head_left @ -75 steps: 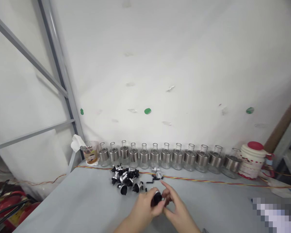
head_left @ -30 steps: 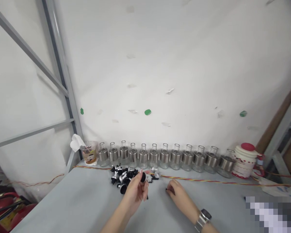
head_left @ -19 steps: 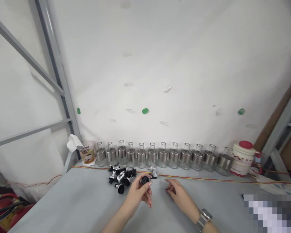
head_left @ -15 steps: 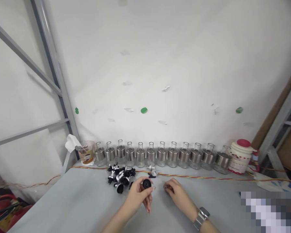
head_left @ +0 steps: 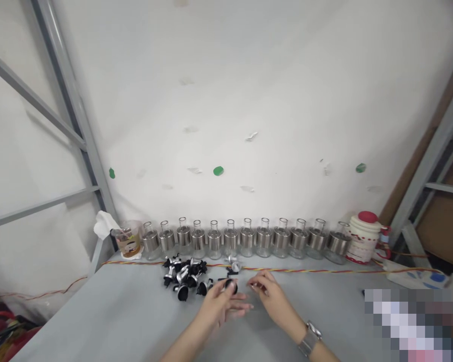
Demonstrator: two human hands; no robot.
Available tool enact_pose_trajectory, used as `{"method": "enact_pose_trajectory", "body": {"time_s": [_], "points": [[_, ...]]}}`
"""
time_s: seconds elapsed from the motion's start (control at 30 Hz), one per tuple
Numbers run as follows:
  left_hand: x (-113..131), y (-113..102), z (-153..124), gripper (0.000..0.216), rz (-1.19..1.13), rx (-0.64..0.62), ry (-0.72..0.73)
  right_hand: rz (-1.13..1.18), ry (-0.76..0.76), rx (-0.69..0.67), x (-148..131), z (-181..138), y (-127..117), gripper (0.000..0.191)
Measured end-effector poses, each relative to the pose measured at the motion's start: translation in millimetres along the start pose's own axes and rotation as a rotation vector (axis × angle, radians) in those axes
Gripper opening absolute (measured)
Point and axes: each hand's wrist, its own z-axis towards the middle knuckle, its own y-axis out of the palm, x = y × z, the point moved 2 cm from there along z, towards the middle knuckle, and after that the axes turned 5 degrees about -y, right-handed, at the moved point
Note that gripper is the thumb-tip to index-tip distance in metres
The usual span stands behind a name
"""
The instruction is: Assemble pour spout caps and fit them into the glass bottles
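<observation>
Left hand (head_left: 221, 300): thumb-and-finger grip snug on a stopper (head_left: 234, 287), right of the pile (head_left: 184, 276), black end exposed, presumably for access. Right hand (head_left: 269, 292): fingertips nearly meeting; contents unclear.

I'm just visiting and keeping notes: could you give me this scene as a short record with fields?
Left hand: holds a round black part
Right hand: apart from the left; too small to tell whether it holds anything
Pile: black-and-silver stoppers, left of the hands
Bottles: twelve, upright, in a row
Row ends: cup left, jar right
Right wrist: watch
</observation>
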Motion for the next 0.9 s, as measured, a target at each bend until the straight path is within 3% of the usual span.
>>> {"method": "enact_pose_trajectory", "body": {"time_s": [0.1, 0.27, 0.47, 0.57, 0.77, 0.9], "points": [[-1, 2, -2, 0.057, -0.085, 0.035, -0.08, 0.127, 0.055, 0.033, -12, 1, -1, 0.013], [-5, 1, -3, 0.05, 0.013, 0.117, -0.084, 0.548, 0.203, 0.001, -24, -1, 9, 0.029], [-8, 0, 1, 0.061, 0.021, 0.076, -0.099, 0.647, 0.228, -0.001, -25, -3, 15, 0.03], [-5, -1, 1, 0.062, 0.021, 0.052, 0.006, 0.652, 0.217, 0.034, -21, -3, 11, 0.027], [-10, -1, -2, 0.069, 0.298, 0.087, 0.363, 0.583, 0.206, 0.106, -19, -2, 6, 0.027], [-17, -3, 0, 0.025, 0.526, 0.122, 0.39, 0.594, 0.198, 0.06, -24, -3, 8, 0.03]]}}
